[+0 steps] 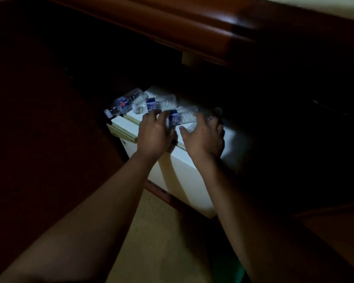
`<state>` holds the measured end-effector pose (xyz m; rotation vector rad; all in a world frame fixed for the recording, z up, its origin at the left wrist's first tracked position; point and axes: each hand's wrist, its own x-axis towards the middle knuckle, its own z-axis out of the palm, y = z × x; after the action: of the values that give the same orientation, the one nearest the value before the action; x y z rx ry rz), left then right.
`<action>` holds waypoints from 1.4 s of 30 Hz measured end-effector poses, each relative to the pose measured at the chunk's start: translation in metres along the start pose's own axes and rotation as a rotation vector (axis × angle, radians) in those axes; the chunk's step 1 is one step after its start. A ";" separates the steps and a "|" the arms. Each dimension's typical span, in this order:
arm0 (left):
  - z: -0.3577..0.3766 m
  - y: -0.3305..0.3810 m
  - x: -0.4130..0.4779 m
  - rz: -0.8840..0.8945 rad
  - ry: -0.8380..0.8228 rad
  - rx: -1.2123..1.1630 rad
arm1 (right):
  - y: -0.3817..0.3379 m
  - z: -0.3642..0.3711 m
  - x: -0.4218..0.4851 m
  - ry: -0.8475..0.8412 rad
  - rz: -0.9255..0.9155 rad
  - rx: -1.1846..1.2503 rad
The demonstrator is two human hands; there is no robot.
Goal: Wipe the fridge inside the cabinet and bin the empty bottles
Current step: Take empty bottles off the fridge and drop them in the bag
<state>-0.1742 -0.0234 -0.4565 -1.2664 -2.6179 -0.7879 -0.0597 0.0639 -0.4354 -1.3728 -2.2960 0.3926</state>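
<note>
In the dim cabinet recess at the middle of the frame, a small white fridge (184,172) sat under a dark wooden ledge (192,27), and three clear plastic water bottles lay on their sides along its top. The nearest bottle (182,118), with a blue label, lay just above the two hands, its long axis running left to right and tilted slightly upward toward the right of the frame, its far end lost in shadow. The left hand (154,133) had its fingers curled around that bottle's left end, apparently grasping it, though the dark blurred the contact. The right hand (202,136) was spread and cupped against the bottle's right half, fingers loose rather than clenched; whether it had taken hold I cannot tell.

The middle bottle (157,104) lay just beyond, toward the upper left, roughly parallel to the first and close to the left hand's fingertips. The far bottle (124,103), with a red mark on its label, hung over the fridge's upper-left corner, cap pointing lower left, well apart from the right hand and nearer the left.

So the gathering step appeared to be under way, with both hands bracketing one bottle across its length; the two remaining bottles both lay to the left, favouring the left hand for the next reach. No bin or cloth showed anywhere.
</note>
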 end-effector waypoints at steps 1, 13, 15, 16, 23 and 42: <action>0.002 -0.002 0.005 0.019 0.006 0.042 | 0.001 0.004 0.004 -0.002 -0.007 -0.021; 0.014 0.000 0.004 -0.098 -0.014 -0.208 | 0.029 0.015 0.000 0.043 -0.021 0.121; 0.009 0.003 -0.008 -0.094 -0.005 -0.264 | 0.032 0.011 -0.006 0.066 -0.049 0.154; 0.005 0.004 -0.014 -0.095 -0.001 -0.286 | 0.032 0.008 -0.011 0.069 -0.060 0.164; -0.032 0.019 -0.070 -0.084 0.025 -0.391 | 0.033 -0.034 -0.069 0.085 -0.127 0.229; 0.004 0.116 -0.393 -0.281 -0.344 -0.531 | 0.237 -0.113 -0.396 -0.337 0.106 0.339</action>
<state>0.1663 -0.2346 -0.5439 -1.2456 -3.0264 -1.5181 0.3412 -0.1724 -0.5309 -1.3355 -2.2736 1.0655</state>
